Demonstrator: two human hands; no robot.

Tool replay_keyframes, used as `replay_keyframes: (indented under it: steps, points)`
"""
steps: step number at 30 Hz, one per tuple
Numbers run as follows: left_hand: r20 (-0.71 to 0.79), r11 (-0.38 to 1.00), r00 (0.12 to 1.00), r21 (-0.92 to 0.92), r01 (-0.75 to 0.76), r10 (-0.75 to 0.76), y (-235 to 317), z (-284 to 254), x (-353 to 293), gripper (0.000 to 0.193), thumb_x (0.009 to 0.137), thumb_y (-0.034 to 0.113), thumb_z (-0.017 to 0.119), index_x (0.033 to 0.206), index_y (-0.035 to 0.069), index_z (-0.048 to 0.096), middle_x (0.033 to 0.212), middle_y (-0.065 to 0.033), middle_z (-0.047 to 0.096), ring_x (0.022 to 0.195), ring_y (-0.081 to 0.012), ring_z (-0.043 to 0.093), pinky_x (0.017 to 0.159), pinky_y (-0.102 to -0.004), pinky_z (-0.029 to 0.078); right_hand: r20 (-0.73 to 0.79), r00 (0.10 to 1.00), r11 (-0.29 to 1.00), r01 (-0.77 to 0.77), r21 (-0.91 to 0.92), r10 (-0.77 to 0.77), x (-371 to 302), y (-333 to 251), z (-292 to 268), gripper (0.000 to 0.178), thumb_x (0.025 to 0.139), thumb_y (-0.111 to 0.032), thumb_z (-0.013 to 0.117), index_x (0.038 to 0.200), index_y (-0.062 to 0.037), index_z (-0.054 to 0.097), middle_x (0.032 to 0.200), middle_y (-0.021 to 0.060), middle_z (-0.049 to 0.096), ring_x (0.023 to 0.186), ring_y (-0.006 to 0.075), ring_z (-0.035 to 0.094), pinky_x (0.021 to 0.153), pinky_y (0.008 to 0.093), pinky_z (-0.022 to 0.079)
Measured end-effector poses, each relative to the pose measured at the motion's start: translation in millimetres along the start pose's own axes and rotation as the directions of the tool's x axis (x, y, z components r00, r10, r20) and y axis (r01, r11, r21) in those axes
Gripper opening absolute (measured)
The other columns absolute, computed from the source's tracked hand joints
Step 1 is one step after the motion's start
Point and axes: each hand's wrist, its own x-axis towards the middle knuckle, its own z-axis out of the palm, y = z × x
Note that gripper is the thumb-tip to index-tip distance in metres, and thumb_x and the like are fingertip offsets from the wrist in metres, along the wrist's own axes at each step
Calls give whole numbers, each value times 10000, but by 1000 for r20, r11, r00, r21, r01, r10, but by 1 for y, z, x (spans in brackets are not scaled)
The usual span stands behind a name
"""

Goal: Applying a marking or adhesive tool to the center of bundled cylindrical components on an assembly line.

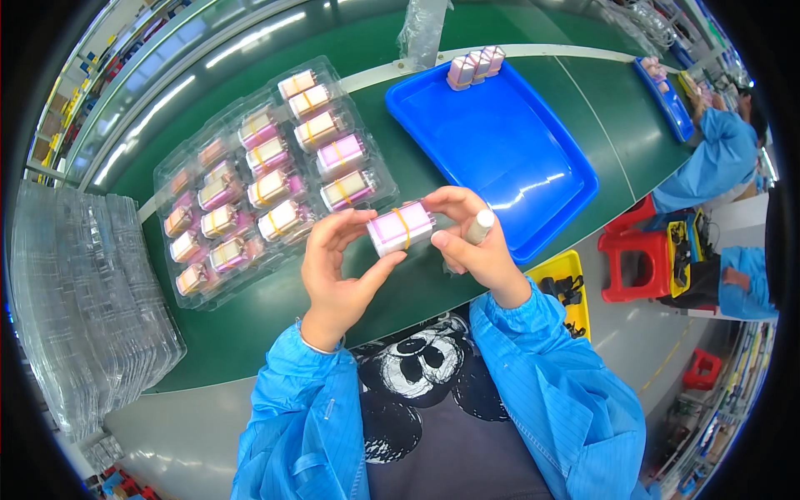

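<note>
A small white-and-pink box-shaped block (401,228) with a yellow band round its middle is held up between my two hands, above the table's near edge. My left hand (337,271) grips its left end between thumb and fingers. At the right end, my right hand (475,246) pinches it with thumb and index finger; a pale cover sits on another fingertip. Just beyond my left hand lies a clear plastic blister tray (310,185), its pockets holding several similar banded blocks. To the right is a blue tray (508,142), with three such blocks (475,68) standing at its far end.
Tall stacks of clear blister trays (87,308) stand at the left end of the green table (417,304). Beside my right sleeve is a yellow bin (571,287) of black parts. A red stool (633,262) and blue-sleeved co-workers (717,154) are at the right.
</note>
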Motion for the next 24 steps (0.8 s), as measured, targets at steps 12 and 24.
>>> replay_keyframes:
  steps: [12, 24]
  points:
    - [25, 1000, 999, -19, 23, -23, -4, -7, -8, 758, 683, -104, 747, 1316, 41, 354, 1214, -152, 510, 1154, -277, 544, 1002, -415, 462, 98, 988, 992, 123, -16, -121, 4, 2, 4, 388, 828, 44, 645, 1180, -21, 497, 1280, 158, 559, 572, -40, 470, 521, 137, 376]
    - [82, 985, 985, 100, 141, -150, -3, -24, -14, 658, 704, -22, 773, 1264, 33, 431, 1190, -120, 522, 1125, -224, 552, 973, -364, 440, 142, 987, 995, 79, -53, -71, 10, 0, 13, 398, 823, 80, 613, 1188, -24, 496, 1309, 156, 541, 606, -36, 486, 552, 145, 399]
